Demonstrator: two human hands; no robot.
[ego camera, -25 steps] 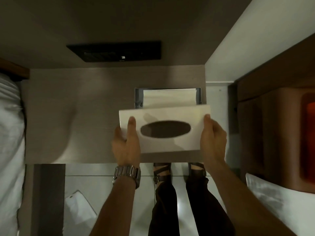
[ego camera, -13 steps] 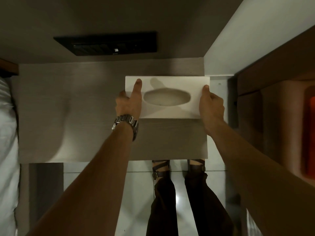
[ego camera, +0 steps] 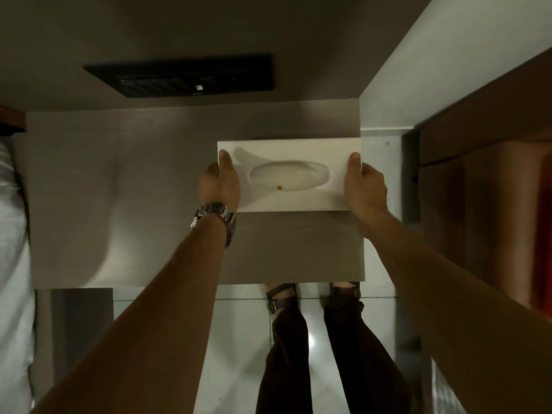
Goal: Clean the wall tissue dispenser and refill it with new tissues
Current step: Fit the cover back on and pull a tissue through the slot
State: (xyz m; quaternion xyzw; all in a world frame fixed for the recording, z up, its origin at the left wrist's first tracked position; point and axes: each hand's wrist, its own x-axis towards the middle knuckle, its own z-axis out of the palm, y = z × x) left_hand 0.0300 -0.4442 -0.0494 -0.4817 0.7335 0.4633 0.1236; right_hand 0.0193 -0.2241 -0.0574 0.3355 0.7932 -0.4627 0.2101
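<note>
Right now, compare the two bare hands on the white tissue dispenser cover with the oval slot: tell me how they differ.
The left hand grips the left end of the white tissue dispenser cover; the right hand grips its right end. A metal wristwatch sits behind the left hand; the right wrist is bare. The left hand's shadow falls across the cover; the right hand's does not. Both lay a thumb on the cover's face, holding it against the wall panel.

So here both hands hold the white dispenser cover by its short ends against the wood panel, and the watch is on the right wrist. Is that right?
Not quite: the head view shows the watch on the left wrist, not the right. The rest holds: the left hand and right hand grip the white dispenser cover by its short ends against the wood panel.
</note>
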